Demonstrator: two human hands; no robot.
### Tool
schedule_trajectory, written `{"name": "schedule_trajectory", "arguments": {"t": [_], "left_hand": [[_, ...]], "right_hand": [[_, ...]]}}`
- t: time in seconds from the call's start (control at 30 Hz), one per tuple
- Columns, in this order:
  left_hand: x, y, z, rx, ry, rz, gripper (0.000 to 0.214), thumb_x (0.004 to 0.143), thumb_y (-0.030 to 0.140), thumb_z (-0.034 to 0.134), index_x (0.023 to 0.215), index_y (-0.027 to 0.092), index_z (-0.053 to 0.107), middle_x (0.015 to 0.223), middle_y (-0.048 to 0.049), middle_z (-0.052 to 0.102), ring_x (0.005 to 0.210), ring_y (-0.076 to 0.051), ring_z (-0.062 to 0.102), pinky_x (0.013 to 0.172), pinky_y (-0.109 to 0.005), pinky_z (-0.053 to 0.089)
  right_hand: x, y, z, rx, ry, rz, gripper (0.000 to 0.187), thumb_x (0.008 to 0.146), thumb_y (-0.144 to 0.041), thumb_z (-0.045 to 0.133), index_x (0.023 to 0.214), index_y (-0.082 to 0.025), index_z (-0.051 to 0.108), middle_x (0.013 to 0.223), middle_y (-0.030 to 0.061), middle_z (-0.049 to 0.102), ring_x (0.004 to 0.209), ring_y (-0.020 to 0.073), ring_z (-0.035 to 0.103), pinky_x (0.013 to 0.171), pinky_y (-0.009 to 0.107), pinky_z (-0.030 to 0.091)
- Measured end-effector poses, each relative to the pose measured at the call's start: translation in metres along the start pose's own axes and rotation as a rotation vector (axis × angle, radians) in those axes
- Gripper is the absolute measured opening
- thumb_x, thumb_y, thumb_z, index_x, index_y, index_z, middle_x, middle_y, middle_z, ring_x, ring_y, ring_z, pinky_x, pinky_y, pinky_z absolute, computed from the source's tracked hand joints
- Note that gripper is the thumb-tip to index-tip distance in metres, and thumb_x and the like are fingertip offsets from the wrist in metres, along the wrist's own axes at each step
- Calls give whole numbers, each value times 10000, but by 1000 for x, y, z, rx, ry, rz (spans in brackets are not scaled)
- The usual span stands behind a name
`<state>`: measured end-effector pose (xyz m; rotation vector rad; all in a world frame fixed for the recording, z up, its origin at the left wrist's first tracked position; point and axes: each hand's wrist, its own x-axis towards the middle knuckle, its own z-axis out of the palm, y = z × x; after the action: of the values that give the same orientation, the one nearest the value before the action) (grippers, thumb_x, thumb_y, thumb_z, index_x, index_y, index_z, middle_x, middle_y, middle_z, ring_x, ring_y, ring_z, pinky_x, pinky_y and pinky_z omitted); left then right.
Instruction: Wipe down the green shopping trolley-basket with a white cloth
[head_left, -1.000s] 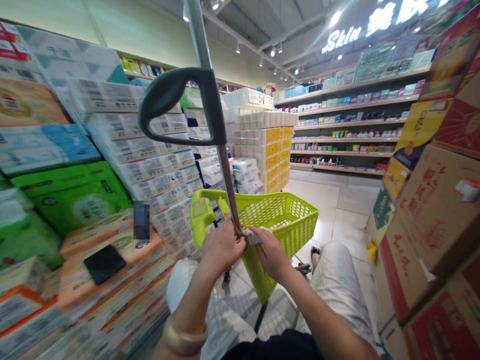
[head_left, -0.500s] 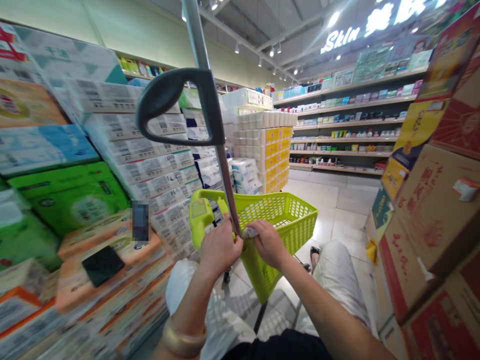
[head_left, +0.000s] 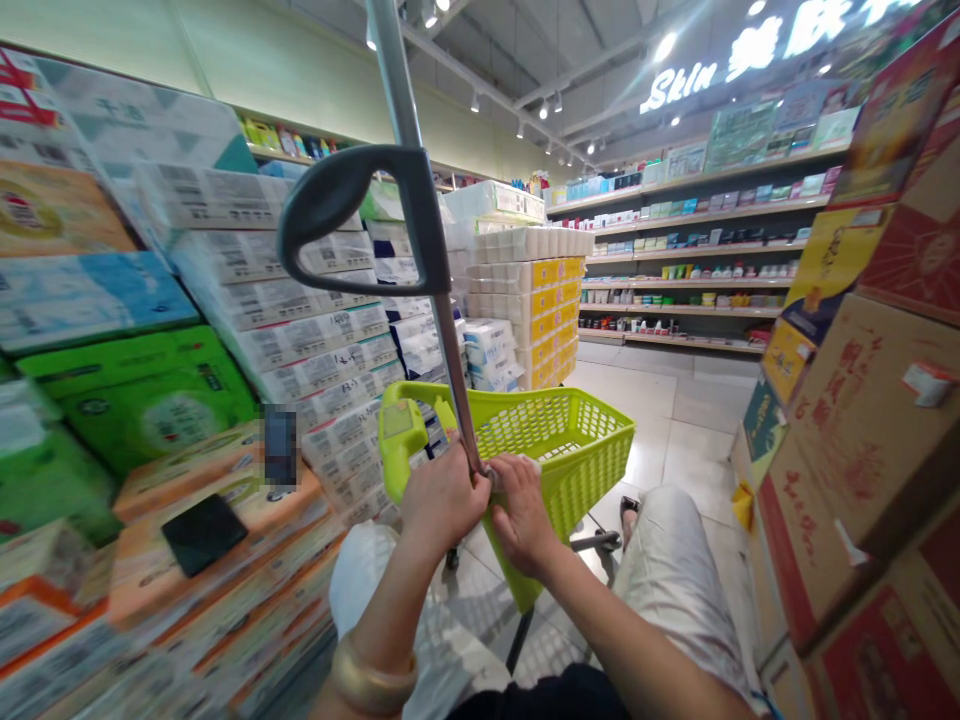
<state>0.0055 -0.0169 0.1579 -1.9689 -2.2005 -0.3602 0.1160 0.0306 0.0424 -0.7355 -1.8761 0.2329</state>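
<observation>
A metal pole [head_left: 452, 350] with a grey loop handle [head_left: 420, 215] rises in front of me, leaning to the upper left. Its lower end meets the yellow-green shopping cart [head_left: 592, 462]. My left hand [head_left: 444, 500] is closed around the bottom of the pole. Beside it, my right hand [head_left: 523, 515] is curled over the top of the cart's green post, its fingers bent against the pole's foot. A bit of white cloth or tissue [head_left: 534, 465] peeks out from under the right fingers; most of it is hidden.
Stacked tissue packs [head_left: 322, 340] line the left side, with a dark flat object [head_left: 204, 533] lying on orange packs. Cardboard cartons [head_left: 862, 430] are piled at the right. Shelves of small goods [head_left: 690, 250] stand at the back, beyond a tiled floor [head_left: 660, 410].
My right hand has shifted slightly, its fingers now curled over the post and covering more of the white cloth. The left hand keeps its hold; pole and cart look almost unmoved.
</observation>
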Motion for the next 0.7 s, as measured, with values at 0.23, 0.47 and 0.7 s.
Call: {"name": "schedule_trajectory", "arguments": {"t": [0.23,0.47,0.7], "left_hand": [[0,-2,3,7,28,7,420,817,275,447,1213,143,498,923,-100,728,880,-284,698,759,-358,502],[1,2,2,20,18,-7,411,817,268,441,1198,130,509,938,-118,722,882,-276,696,759,-349,502],[1,-3,4,36,43,-5,421,830,288,436,1215,134,506,908,-109,728,860,-278,700,741,-356,501]], "right_hand": [[-2,24,-6,-74,-35,-8,382,818,-217,390,1187,-200,486,1136,83,550,1079,234,460,1012,423,299],[-2,24,5,-133,35,104,407,750,-197,446,1154,-191,492,1096,82,546,1054,248,455,1021,450,276],[-2,25,-2,-93,-71,-14,489,725,-160,436,1211,-205,472,1176,73,535,1096,233,445,1011,410,298]]}}
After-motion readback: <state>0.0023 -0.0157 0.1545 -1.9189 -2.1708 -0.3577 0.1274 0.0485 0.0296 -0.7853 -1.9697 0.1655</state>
